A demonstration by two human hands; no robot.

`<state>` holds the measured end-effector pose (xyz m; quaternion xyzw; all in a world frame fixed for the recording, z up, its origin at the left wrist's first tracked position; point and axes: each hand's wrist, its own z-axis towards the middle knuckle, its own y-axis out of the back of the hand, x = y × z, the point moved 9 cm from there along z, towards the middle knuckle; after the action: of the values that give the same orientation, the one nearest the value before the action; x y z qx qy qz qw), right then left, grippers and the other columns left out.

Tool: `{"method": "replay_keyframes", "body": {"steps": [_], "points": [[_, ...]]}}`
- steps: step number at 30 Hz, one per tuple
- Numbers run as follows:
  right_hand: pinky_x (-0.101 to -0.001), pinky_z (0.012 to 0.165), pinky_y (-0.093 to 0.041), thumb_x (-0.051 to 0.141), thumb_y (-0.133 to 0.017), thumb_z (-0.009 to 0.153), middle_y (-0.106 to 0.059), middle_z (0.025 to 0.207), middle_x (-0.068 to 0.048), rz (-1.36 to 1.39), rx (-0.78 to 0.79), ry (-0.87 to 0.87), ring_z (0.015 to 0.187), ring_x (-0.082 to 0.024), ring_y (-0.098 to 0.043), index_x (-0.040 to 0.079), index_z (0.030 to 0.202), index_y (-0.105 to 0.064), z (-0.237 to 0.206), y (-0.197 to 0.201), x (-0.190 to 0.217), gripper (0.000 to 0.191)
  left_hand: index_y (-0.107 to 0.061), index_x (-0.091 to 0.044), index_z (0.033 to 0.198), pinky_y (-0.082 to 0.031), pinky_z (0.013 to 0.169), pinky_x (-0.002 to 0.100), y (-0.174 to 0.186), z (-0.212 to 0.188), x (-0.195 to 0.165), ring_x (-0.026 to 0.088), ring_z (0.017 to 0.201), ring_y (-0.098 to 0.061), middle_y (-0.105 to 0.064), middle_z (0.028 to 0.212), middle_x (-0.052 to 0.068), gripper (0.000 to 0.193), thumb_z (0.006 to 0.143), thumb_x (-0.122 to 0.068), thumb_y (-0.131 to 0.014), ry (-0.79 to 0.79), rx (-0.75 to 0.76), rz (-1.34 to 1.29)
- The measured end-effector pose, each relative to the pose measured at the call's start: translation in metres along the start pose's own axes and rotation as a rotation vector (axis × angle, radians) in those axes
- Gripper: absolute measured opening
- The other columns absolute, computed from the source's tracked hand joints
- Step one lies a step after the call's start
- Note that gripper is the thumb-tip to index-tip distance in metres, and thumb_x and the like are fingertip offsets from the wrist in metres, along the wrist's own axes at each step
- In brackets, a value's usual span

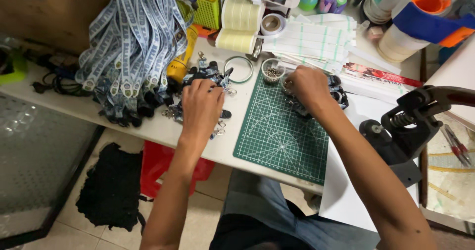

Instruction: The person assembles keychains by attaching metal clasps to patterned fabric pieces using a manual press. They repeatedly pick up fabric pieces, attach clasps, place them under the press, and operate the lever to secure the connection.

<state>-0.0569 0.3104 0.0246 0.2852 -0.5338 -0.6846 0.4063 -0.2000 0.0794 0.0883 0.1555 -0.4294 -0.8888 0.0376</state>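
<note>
The left hand (202, 106) lies palm-down on a heap of dark lanyard ends with metal clips (208, 79) at the left edge of the green cutting mat (277, 136). Its fingers are curled together over the heap, pressing or gathering it; whether they pinch one single clip is hidden under the hand. The right hand (309, 86) sits at the far edge of the mat, fingers bunched over a second small cluster of dark straps (339, 94), and it seems to grip something small there, though the view is too poor to be sure.

Between the two hands, just beyond the fingertips, stands a small clear cup of metal rivets (271, 72); the right hand is the nearer one, almost touching it. A large bundle of blue-and-white lanyards (131, 37) hangs down over the bench (163, 128) to the far left, its long axis running from far to near. A black hand press (413, 126) stands at the right, well apart from both hands.
</note>
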Motion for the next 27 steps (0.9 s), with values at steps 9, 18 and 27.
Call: {"method": "replay_keyframes", "body": {"steps": [9,18,27], "points": [[-0.0491,0.063,-0.054,0.019,-0.069,0.087,-0.071,0.086,-0.017,-0.055,0.048,0.017,0.075,-0.036,-0.070,0.006,0.079,-0.074,0.011,-0.016,0.002,0.015,-0.078,0.004,0.108,-0.050,0.063,0.024,-0.098,-0.050,0.006,0.009,0.071,-0.064,-0.076,0.089,0.007,0.026,0.096,-0.018,-0.072,0.831,0.126,-1.326],[-0.0534,0.071,-0.049,0.021,-0.058,0.100,-0.068,0.086,-0.022,0.295,-0.125,-0.133,0.078,-0.045,-0.065,-0.002,0.098,-0.063,-0.018,0.043,-0.004,0.023,-0.074,0.006,0.115,-0.056,0.072,0.025,-0.133,-0.080,-0.015,0.009,0.076,-0.068,-0.075,0.092,0.005,0.030,0.094,-0.015,-0.072,0.949,0.121,-1.571],[-0.0314,0.061,-0.050,0.019,-0.054,0.104,-0.065,0.073,-0.012,1.060,0.231,-0.482,0.063,-0.017,-0.061,-0.001,0.105,-0.075,-0.114,0.006,0.002,0.029,-0.074,0.007,0.112,-0.055,0.070,0.025,-0.129,-0.086,-0.050,0.010,0.076,-0.068,-0.075,0.091,0.006,0.028,0.092,-0.013,-0.072,0.956,0.125,-1.545]]}}
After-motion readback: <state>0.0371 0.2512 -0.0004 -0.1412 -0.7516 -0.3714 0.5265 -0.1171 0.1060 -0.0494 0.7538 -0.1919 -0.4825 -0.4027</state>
